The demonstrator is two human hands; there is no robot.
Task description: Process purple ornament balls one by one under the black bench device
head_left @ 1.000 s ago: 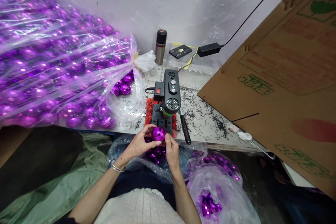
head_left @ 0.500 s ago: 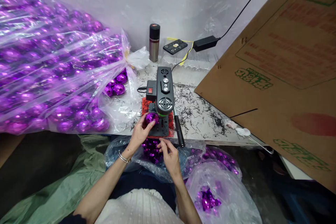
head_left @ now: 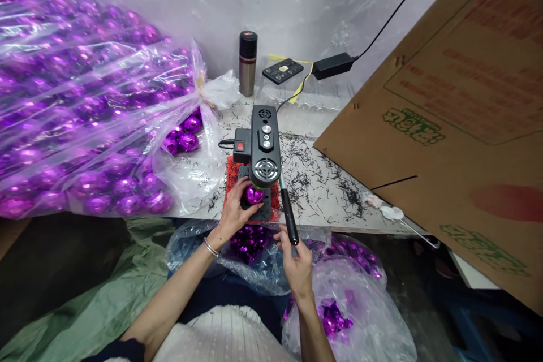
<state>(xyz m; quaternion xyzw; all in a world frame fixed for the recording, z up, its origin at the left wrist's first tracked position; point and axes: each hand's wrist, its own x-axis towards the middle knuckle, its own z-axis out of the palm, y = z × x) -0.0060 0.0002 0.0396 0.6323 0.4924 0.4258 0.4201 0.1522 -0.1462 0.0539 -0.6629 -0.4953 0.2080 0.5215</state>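
A shiny purple ball (head_left: 254,195) sits under the front end of a black press-like machine (head_left: 266,141). Thumb and fingers of my left hand (head_left: 235,212) are curled round the ball's left side. The machine's black lever handle (head_left: 290,218) slants down toward me on the right. Just below its tip is my right hand (head_left: 297,263), fingers apart and bent around the handle's end without gripping it. Beneath the machine lies a red mat (head_left: 231,181).
Clear bags of purple balls (head_left: 85,113) fill the left. A large cardboard box (head_left: 445,124) leans in at right. Behind the machine are a flask (head_left: 248,65), a phone (head_left: 283,70) and a power adapter (head_left: 334,65). Another bag (head_left: 373,317) sits low at right.
My left hand has moved the ball right, under the machine's head. My right hand has gone from below the mat rightward to the lever's tip, and its fingers have spread.
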